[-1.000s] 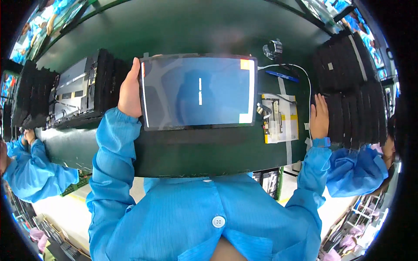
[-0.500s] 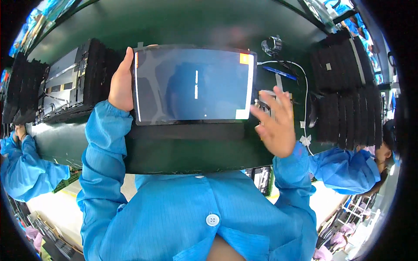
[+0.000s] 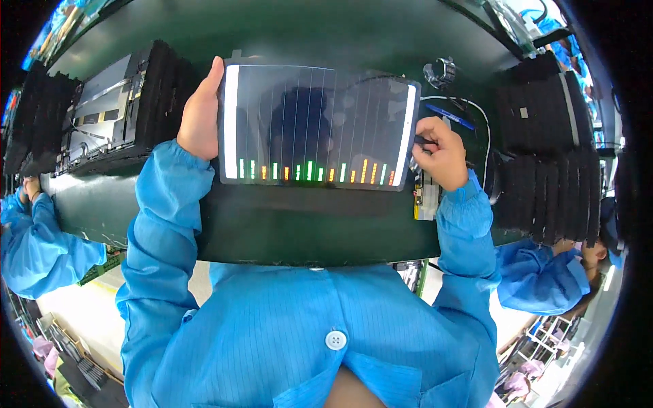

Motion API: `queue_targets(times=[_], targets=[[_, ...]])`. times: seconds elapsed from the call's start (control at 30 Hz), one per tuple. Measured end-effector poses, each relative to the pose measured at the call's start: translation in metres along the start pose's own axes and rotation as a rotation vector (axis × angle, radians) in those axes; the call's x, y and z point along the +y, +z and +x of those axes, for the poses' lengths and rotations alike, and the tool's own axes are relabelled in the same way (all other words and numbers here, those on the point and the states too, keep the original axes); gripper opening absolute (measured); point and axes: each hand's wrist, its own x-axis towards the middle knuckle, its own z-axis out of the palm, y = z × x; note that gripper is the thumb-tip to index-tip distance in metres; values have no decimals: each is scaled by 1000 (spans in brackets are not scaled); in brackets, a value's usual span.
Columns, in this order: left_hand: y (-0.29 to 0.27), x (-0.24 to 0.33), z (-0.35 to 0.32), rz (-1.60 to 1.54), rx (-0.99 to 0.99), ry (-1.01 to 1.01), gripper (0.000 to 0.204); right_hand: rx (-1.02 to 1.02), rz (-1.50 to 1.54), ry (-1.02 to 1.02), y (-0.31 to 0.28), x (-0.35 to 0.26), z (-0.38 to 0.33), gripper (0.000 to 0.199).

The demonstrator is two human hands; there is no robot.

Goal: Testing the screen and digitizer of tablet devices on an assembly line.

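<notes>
A tablet (image 3: 320, 126) lies screen-up in front of me, its dark display lit with thin vertical lines, white side bands and short green and orange marks along the lower edge. My left hand (image 3: 201, 115) is closed on its left edge, thumb along the frame. At the right edge, my right hand (image 3: 441, 153) is closed in a pinch on a small black piece (image 3: 423, 141), mostly hidden by the fingers; I cannot make out its kind. Under and beside that hand lies a small circuit board (image 3: 426, 197) with a yellow edge.
Black foam slabs (image 3: 537, 102) stand stacked at the right. More foam holds silver panels (image 3: 102, 115) at the left. A blue pen (image 3: 450, 117), a white cable (image 3: 484, 112) and a clear roll (image 3: 440, 71) lie beyond my right hand. Co-workers' blue sleeves (image 3: 544, 279) show at both sides.
My right hand has gone from spread fingers to a pinch at the tablet's right edge. The display changed from a blue screen to lines and coloured marks. The tablet shifted slightly right and away.
</notes>
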Motion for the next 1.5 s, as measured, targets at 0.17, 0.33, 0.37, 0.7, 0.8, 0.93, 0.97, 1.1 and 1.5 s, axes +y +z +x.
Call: queue_targets(times=[0.17, 0.33, 0.37, 0.7, 0.8, 0.93, 0.97, 1.1, 1.5], targets=[[-12, -1, 6, 9, 19, -3, 44, 251, -258, 75, -16, -7, 4, 23], [-21, -1, 5, 14, -26, -27, 45, 353, -652, -261, -9, -47, -7, 26], [-19, 0, 2, -8, -93, -32, 45, 171, -640, -380, -4, -54, -11, 24], [-22, -2, 12, 13, -86, -15, 49, -282, -586, -656, 36, -81, -28, 6], [-17, 0, 9, -117, -164, -56, 49, -273, -524, -617, 20, -81, -22, 5], [-5, 2, 4, -118, -203, -48, 50, 122, -434, -356, -10, -51, 10, 16], [-6, 2, 4, -143, -183, -58, 50, 150, -512, -342, -17, -39, 21, 17], [-5, 3, 2, -119, -175, -46, 50, 150, -684, -342, -29, 15, 49, 18], [-7, 0, 0, -162, -185, -56, 52, 73, -129, -34, -45, -14, 22, 14]])
